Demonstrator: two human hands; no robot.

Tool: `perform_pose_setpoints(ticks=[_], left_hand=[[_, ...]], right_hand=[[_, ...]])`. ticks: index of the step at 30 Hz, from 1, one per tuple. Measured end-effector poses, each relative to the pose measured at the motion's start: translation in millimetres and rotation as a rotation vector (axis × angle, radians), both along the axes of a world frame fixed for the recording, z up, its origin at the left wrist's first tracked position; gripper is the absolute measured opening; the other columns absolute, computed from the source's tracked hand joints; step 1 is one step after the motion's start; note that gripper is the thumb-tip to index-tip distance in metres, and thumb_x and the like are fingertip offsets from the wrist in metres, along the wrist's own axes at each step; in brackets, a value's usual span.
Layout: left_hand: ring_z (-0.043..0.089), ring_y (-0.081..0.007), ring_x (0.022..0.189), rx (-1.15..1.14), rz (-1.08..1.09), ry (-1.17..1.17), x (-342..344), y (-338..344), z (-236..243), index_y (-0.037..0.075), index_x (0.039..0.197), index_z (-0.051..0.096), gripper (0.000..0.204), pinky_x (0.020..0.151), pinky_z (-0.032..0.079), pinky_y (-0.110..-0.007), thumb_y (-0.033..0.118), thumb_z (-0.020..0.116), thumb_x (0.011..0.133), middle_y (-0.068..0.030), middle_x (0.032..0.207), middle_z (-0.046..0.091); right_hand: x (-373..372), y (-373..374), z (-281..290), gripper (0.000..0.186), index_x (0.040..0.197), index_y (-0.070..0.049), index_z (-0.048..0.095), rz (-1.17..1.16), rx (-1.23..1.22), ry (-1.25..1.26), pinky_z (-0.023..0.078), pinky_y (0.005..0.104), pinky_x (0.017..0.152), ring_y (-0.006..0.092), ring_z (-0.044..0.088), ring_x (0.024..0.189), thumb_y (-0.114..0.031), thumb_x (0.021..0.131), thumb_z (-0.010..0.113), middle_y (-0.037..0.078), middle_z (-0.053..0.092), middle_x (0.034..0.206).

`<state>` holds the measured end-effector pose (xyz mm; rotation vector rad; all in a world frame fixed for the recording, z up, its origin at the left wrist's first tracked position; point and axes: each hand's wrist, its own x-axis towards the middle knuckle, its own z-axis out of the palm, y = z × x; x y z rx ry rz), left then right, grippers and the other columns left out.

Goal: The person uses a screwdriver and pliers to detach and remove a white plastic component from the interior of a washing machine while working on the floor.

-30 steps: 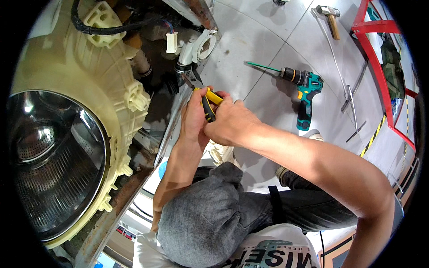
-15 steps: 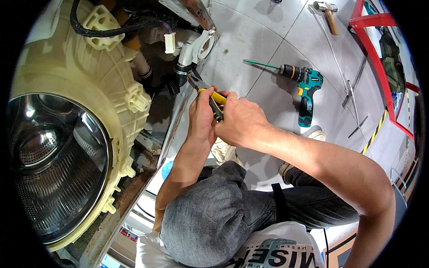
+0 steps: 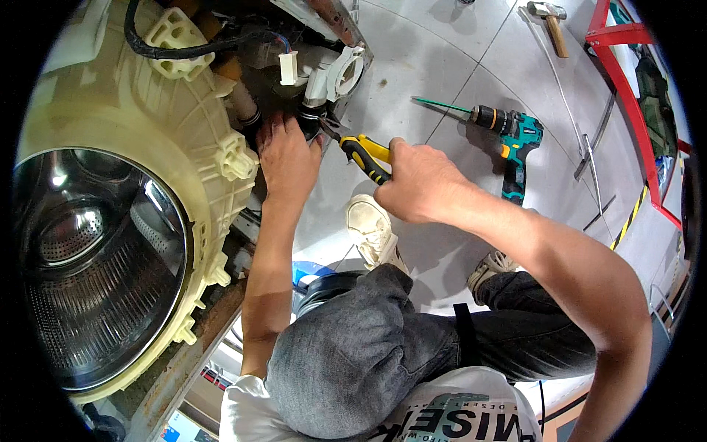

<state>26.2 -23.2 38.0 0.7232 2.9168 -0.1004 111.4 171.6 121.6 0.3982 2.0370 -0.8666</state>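
Note:
My right hand (image 3: 421, 180) grips pliers (image 3: 362, 156) with yellow-and-black handles. Their jaws reach the metal clamp at the end of a black rubber hose (image 3: 310, 116), just below a grey pipe fitting; whether they have closed on the clamp is too small to tell. From the left side my left hand (image 3: 289, 158) is wrapped round the hose, its thumb near the plier jaws and its fingers partly lost in shadow. Left of it stands the cream plastic tub (image 3: 147, 125) of a washing machine, with its steel drum (image 3: 103, 258) facing up.
A white connector (image 3: 288, 68) hangs from a black cable above the hose. On the tiled floor lie a teal drill (image 3: 518, 140), a hammer (image 3: 555, 29) and thin metal rods (image 3: 582, 140). A red frame (image 3: 626, 96) stands at the right. My shoe (image 3: 370, 228) is below my hands.
My left hand has left the pliers and moved up-left onto the black hose. My right hand has shifted slightly right and now holds the pliers alone, jaws still by the clamp.

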Motion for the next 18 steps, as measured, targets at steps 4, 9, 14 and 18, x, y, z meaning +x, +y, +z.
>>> perform_pose_setpoints(ticks=[4,9,14,18], left_hand=[[0.052,-0.0344,0.111,-0.161,-0.03,0.114,2,8,-10,0.0,0.099,0.064,0.046,0.1,0.035,-0.049,0.037,0.076,0.075,-0.018,0.108,0.059],[0.055,-0.032,0.104,-0.092,-0.084,0.176,3,4,-13,0.002,0.09,0.065,0.036,0.098,0.036,-0.048,0.035,0.074,0.078,-0.0148,0.098,0.061],[0.058,-0.0302,0.096,-0.04,-0.064,0.223,2,3,-19,0.002,0.082,0.065,0.024,0.095,0.038,-0.048,0.025,0.071,0.08,-0.0128,0.092,0.061],[0.059,-0.0309,0.092,0.021,-0.061,0.228,1,-1,-20,0.003,0.078,0.065,0.018,0.093,0.039,-0.048,0.02,0.07,0.078,-0.0121,0.088,0.061]], right_hand=[[-12,15,8,0.041,0.104,0.007,0.06,-0.014,-0.08,0.006,0.053,0.0431,0.081,0.0387,0.067,0.089,-0.023,0.075,0.058,0.027,0.067,0.087],[-8,18,2,0.041,0.102,0.007,0.06,-0.003,-0.076,0.04,0.053,0.0436,0.08,0.0391,0.067,0.088,-0.022,0.074,0.059,0.026,0.067,0.086],[12,3,-11,0.05,0.116,0.007,0.054,-0.026,-0.043,0.063,0.053,0.0435,0.088,0.0402,0.066,0.097,-0.022,0.076,0.063,0.026,0.066,0.1],[27,6,-33,0.048,0.115,0.006,0.052,-0.014,-0.034,0.211,0.053,0.0456,0.086,0.041,0.065,0.096,-0.018,0.075,0.063,0.027,0.064,0.1]])
